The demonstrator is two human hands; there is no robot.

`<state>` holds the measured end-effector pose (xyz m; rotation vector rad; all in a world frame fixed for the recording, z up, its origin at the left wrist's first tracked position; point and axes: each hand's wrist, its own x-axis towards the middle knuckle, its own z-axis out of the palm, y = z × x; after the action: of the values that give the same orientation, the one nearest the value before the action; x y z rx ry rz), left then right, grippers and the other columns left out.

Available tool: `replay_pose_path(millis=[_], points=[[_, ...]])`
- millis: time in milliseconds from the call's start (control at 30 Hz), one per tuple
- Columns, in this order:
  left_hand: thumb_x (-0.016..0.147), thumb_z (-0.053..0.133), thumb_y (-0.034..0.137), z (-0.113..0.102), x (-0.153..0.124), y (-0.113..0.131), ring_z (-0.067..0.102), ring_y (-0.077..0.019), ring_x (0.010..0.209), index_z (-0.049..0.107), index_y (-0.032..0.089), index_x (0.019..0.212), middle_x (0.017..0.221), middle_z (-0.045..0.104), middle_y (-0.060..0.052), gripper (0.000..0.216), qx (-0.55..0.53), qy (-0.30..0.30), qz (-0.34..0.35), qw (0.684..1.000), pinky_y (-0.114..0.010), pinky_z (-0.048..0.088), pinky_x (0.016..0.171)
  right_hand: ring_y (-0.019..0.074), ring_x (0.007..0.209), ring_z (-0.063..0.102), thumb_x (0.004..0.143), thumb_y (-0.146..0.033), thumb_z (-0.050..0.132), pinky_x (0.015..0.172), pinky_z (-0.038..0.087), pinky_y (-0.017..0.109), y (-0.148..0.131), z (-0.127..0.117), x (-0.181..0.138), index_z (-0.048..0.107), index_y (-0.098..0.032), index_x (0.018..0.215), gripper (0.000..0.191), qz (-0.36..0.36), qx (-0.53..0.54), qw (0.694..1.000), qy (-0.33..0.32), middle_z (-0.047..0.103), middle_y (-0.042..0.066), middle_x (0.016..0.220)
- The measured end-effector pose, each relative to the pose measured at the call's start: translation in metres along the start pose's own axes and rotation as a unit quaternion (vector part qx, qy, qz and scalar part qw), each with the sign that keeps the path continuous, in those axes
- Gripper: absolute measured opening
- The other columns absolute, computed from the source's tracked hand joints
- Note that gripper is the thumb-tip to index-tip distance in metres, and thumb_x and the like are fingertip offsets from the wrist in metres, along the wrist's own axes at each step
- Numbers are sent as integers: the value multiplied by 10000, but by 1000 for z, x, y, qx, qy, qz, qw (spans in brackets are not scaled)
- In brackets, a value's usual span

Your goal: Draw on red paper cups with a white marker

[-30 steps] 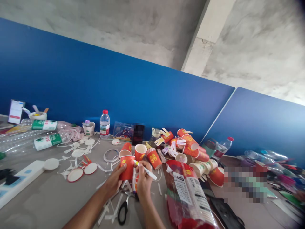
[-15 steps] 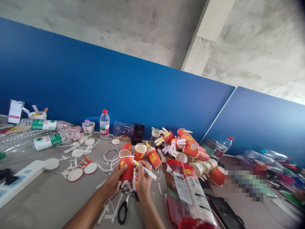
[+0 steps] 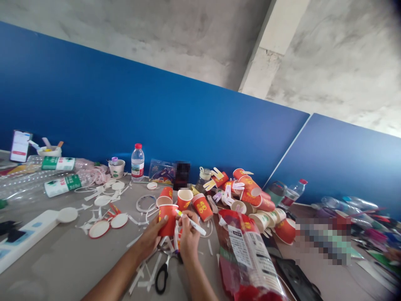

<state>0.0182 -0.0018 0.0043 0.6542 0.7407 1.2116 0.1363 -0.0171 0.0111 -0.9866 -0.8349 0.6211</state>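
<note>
My left hand (image 3: 152, 237) is wrapped round a red paper cup (image 3: 169, 226) with yellow print, held upright above the table. In my right hand (image 3: 189, 236) is a white marker pen (image 3: 198, 228). Its yellowish tip end lies close to the cup's right side; whether it touches, I cannot tell. Just behind stand more red paper cups (image 3: 184, 201), one of them tilted (image 3: 203, 208). Black-handled scissors (image 3: 162, 277) lie below my hands among white paper strips (image 3: 152, 274).
A plastic sleeve of stacked cups (image 3: 250, 255) lies to the right, with a pile of cut red cups (image 3: 252, 190) behind it. Left are cut paper discs (image 3: 99, 229), a power strip (image 3: 28, 238) and plastic bottles (image 3: 62, 186). A water bottle (image 3: 137, 164) stands by the blue partition (image 3: 156, 113).
Almost nothing differs. The cup in my left hand has shifted very slightly to the right, and the marker stays beside it in my right hand.
</note>
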Motion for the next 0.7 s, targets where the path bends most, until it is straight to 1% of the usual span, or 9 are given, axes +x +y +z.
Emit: replay_pose_path(millis=[100, 267, 400, 500, 600, 700], points=[[630, 1141, 461, 2, 0, 2, 848, -443, 1293, 856, 193, 1101, 1126, 939, -172, 613, 4, -9, -1, 1000, -479, 687, 1117, 191, 621, 570, 922, -623, 764, 629, 479, 322, 0, 0, 0, 694, -248, 789, 404, 1, -4, 1000, -6, 635, -35, 651], [700, 1092, 384, 1, 0, 2, 842, -418, 1331, 868, 228, 1161, 1173, 939, -145, 536, 0, -12, -9, 1000, -470, 673, 1155, 191, 619, 557, 948, -607, 736, 623, 461, 318, 2, -2, 1, 694, -250, 809, 385, -13, -17, 1000, -19, 623, -39, 656], [696, 1100, 425, -3, 3, -3, 865, -410, 1268, 876, 219, 1127, 1178, 944, -144, 527, 4, -6, 3, 1000, -456, 685, 1123, 189, 609, 541, 928, -560, 730, 614, 446, 315, 3, -2, 2, 672, -257, 763, 350, -20, -26, 999, -22, 609, -43, 642], [670, 1111, 443, -3, 3, -3, 863, -424, 1262, 870, 196, 1116, 1177, 942, -165, 564, 2, 0, 8, 1000, -482, 677, 1134, 185, 608, 547, 920, -536, 731, 612, 450, 308, 3, -2, 1, 681, -253, 756, 331, -19, -21, 999, -15, 631, -39, 641], [664, 1109, 412, 0, 0, 2, 856, -436, 1282, 866, 190, 1109, 1169, 941, -166, 553, 1, 4, 5, 1000, -490, 678, 1127, 184, 609, 557, 943, -545, 740, 613, 463, 303, 3, -2, 1, 685, -253, 763, 347, -23, -14, 999, -23, 637, -38, 642], [677, 1094, 378, 2, -2, 5, 868, -422, 1252, 870, 203, 1091, 1149, 945, -148, 502, 10, 7, -2, 1000, -460, 699, 1075, 181, 609, 542, 990, -568, 733, 603, 458, 297, 4, -2, 1, 682, -268, 781, 369, -37, -12, 999, -28, 632, -46, 648]])
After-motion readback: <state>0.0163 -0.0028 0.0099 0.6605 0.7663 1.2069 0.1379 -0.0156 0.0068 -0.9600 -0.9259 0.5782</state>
